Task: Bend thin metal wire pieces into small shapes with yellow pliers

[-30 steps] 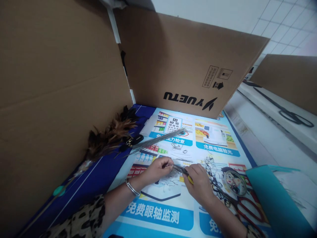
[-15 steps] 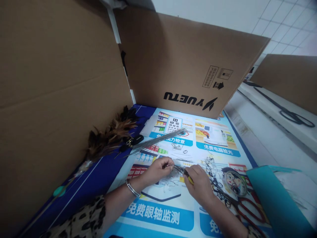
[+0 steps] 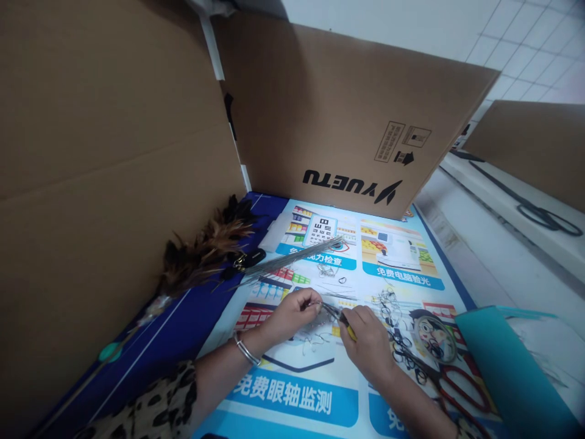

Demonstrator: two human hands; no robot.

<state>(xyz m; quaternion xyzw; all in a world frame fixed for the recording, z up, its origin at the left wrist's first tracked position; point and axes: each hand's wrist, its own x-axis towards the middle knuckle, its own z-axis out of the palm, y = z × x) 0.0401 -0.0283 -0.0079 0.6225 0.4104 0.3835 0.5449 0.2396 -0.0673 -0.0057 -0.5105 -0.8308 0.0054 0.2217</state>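
The right hand (image 3: 368, 341) holds a pair of slim metal pliers (image 3: 337, 314) with yellow on the handles, in the near middle of the desk, their narrow nose angled left; the left hand (image 3: 296, 312) is drawn narrow, fingertips pinched together at the tip of the pliers, and whatever sits between them is too small to make out; a smooth, silvery bangle (image 3: 247, 350) circles the left wrist.

Under and just beside the hands, fine curled wire scraps (image 3: 315, 342) lie on a glossy sheet (image 3: 274, 422) printed in blue and white; farther off, a bundle of thin, straight grey wires (image 3: 297, 259) slants across it, its left end near a smooth black fob (image 3: 253, 258); to the left, a brown, wispy mass of feathers (image 3: 201, 253) rests on dark blue cloth (image 3: 159, 326).

Right of the right hand lie small dark loops (image 3: 404, 350), a round, clear-looking roll of tape (image 3: 454, 347) and red-handled scissors (image 3: 432, 371); beyond them stands a flat teal panel (image 3: 512, 366); matte brown cardboard (image 3: 356, 116) walls the far side.
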